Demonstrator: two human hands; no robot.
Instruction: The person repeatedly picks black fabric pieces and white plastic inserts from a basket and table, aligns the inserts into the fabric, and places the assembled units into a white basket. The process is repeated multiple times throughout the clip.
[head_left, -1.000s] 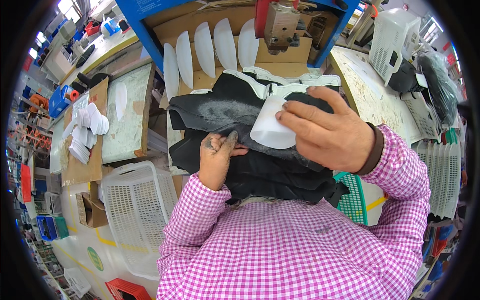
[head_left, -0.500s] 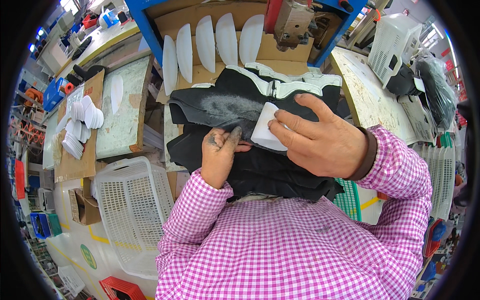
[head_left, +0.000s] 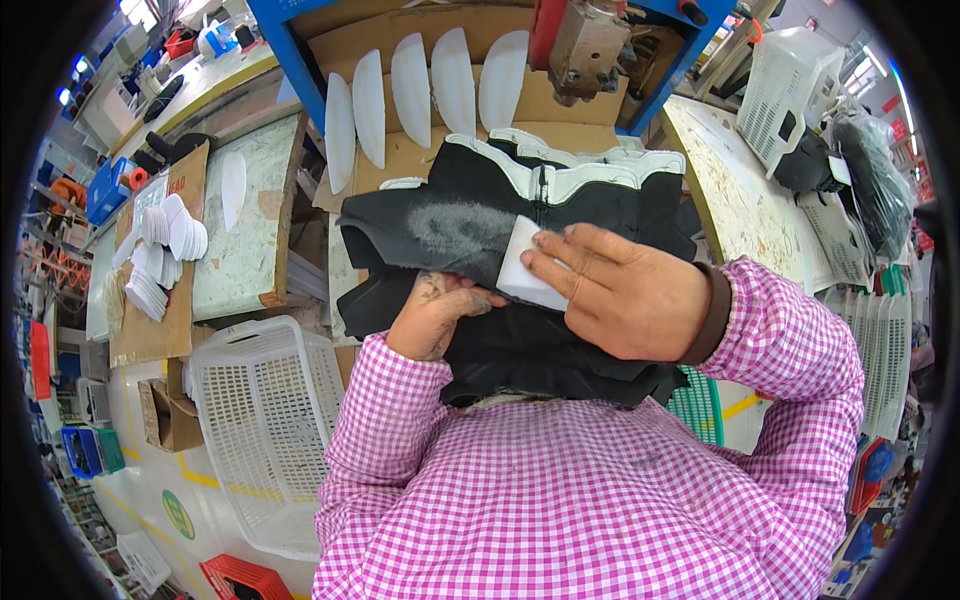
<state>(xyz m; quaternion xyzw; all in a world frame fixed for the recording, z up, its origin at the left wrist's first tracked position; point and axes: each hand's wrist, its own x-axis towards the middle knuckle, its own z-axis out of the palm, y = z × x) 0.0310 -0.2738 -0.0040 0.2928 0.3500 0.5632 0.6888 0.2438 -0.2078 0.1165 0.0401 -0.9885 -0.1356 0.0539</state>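
Note:
A stack of black material pieces with white-trimmed far edges point(head_left: 590, 178) lies in front of me. The top black piece point(head_left: 395, 225) carries a whitish, chalky smear. Along its near edge my left hand point(head_left: 435, 312) is closed, pinching the rim, with its fingertips partly under the piece. Over the right part of that piece rests a white curved pad point(head_left: 528, 272). My right hand point(head_left: 625, 290) holds this pad against the black piece, fingers together on top of it and thumb hidden. Several white half-moon pads point(head_left: 410, 92) stand in a row at the far side.
A blue-framed machine with a metal head point(head_left: 585, 50) stands beyond the stack. Left is a worktable with piled white pieces point(head_left: 155, 250) on cardboard, and below it a white basket point(head_left: 260, 400). Another table point(head_left: 740, 190) is at right, with white crates point(head_left: 790, 90) beyond.
My right hand has lowered and flattened onto the white pad, its raised index finger now down beside the others. My left hand has shifted slightly left and nearer, its thumb lower.

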